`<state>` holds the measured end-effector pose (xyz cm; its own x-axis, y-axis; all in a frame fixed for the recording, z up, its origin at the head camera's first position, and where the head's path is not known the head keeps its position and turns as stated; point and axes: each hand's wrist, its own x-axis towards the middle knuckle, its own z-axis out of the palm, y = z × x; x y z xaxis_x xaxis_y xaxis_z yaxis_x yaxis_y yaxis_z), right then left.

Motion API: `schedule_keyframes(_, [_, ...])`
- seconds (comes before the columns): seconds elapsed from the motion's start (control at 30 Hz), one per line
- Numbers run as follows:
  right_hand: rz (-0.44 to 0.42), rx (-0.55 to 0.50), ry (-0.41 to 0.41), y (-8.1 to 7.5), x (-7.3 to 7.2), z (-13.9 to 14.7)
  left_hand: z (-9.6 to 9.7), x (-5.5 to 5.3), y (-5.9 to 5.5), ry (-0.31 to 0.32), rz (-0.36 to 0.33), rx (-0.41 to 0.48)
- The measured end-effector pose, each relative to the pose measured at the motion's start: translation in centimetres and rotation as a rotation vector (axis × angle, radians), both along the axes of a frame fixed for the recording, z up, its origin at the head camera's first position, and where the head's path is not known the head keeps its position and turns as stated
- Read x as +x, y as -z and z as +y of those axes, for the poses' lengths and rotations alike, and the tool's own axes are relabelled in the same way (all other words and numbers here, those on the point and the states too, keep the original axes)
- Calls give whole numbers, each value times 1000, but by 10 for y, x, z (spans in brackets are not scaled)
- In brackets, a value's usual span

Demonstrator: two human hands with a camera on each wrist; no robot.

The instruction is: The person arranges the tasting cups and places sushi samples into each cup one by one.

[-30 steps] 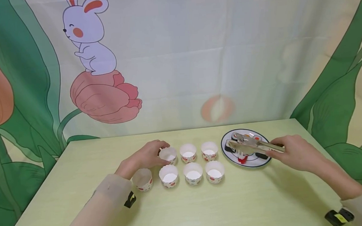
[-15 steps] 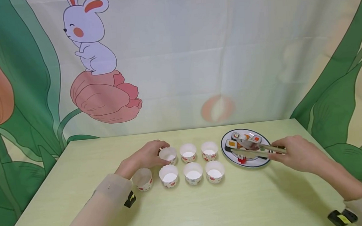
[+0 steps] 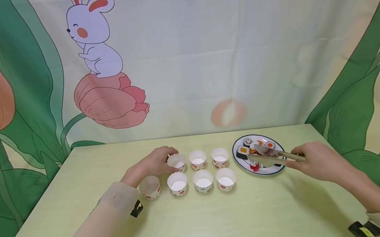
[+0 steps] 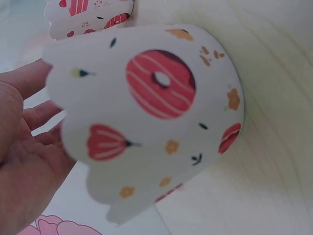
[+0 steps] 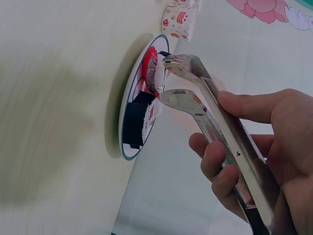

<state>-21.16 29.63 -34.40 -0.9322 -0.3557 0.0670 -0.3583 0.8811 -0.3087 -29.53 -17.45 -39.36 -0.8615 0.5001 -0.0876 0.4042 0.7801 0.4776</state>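
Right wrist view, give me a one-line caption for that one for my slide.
Right hand holding spread metal tongs close to sushi pieces on a blue-rimmed plate.

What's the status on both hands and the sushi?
Left hand holding paper cup. Right hand gripping open tongs. Sushi pieces on plate. Nothing visibly blocking.

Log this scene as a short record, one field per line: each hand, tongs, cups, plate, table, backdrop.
Left hand: holds the leftmost back-row cup near its rim
Right hand: grips the metal tongs
Tongs: tips apart, reaching over the plate
Cups: seven, white with printed patterns; three in the back row, four in the front row
Plate: white with a dark blue edge line, right of the cups, bearing several sushi pieces
Table: pale yellow-green
Backdrop: light cloth showing a rabbit on a pink flower
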Motion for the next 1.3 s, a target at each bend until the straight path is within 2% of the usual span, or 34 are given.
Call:
schedule_keyframes(0.23, [3,18,1,2,4,3,-1,-2,1,18,13,1])
schedule_keyframes(0.63, [-67,33,12,5,4,6,-1,-2,1,9,3,11])
schedule_keyframes(0.9, [-208,-4,77,3,8,4,-2,-2,1,13,13,7])
schedule_keyframes(1.3, [-315,-63,93,8,1,2,-2,-2,0,15,10,6])
